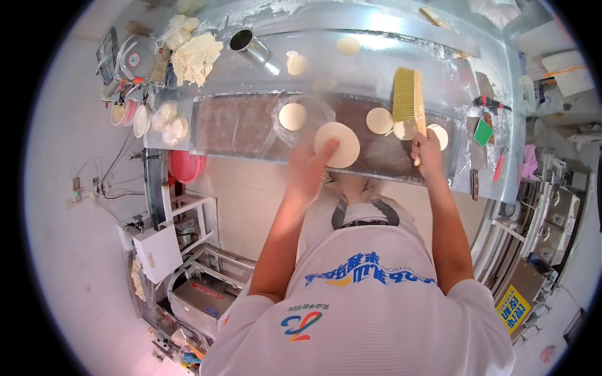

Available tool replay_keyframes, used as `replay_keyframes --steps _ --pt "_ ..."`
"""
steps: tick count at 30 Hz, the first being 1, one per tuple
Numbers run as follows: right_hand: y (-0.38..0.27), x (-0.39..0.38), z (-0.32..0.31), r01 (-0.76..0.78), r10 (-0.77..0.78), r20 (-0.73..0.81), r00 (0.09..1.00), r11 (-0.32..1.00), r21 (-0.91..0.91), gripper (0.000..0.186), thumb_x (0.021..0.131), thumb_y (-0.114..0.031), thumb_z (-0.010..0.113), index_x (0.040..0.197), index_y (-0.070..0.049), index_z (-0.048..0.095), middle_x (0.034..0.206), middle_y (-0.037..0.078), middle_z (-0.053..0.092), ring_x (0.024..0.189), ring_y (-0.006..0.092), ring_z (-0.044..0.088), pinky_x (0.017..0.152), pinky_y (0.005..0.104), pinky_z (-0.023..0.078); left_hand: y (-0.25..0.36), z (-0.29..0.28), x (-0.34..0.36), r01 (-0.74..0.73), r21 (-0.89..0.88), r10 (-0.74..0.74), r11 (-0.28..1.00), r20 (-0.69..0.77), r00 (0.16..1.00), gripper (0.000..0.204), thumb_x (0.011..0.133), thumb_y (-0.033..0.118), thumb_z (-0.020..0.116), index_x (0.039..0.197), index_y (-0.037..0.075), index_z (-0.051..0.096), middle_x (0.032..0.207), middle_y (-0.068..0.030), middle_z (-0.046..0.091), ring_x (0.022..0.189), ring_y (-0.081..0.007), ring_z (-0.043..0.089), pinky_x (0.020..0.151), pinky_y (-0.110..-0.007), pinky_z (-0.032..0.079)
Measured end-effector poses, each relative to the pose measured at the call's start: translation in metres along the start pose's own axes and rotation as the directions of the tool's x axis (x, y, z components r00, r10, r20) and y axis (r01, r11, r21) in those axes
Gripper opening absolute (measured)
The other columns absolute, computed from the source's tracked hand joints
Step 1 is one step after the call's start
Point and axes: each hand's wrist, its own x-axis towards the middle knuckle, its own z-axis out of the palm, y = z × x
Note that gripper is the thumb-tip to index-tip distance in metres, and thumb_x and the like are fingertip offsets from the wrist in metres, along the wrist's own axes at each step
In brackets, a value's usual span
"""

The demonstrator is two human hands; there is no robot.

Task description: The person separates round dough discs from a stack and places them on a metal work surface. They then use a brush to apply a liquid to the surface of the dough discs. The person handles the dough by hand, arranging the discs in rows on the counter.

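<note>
Above the near edge of the worktable, my left hand (306,164) grips a pale round dough sheet (346,150), thumb on top. My right hand (428,151) is closed round the wooden handle of a bench brush (406,99) with yellow bristles, which point left. Partly under the brush lies one dough round. Another dough round (379,121) rests left of it, and a further one (439,136) is to its right. A dough round (293,116) on a clear plastic sheet (318,106) sits just beyond my left hand.
On the metal table (351,72) stands a steel cylinder (254,51). A heap of dough scraps (196,59) is at the far left, near bagged dough (174,131). A green scraper (483,133) and a dark-handled knife (475,185) lie right. A pink basin (187,166) is below the left edge.
</note>
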Motion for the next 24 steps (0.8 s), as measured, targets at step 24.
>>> replay_keyframes --steps 24 --pt "-0.171 -0.216 0.046 0.248 -0.147 0.210 0.967 0.745 -0.619 0.038 0.114 -0.038 0.055 0.115 -0.001 0.064 0.067 -0.001 0.055 0.047 0.0046 0.045 0.046 0.0209 0.036 -0.114 0.072 0.120 0.268 -0.924 0.372 0.274 0.359 0.856 0.041 0.109 0.039 0.059 0.141 0.014 0.061 0.134 -0.0053 0.069 0.124 -0.0243 0.067 0.106 -0.042 0.056"
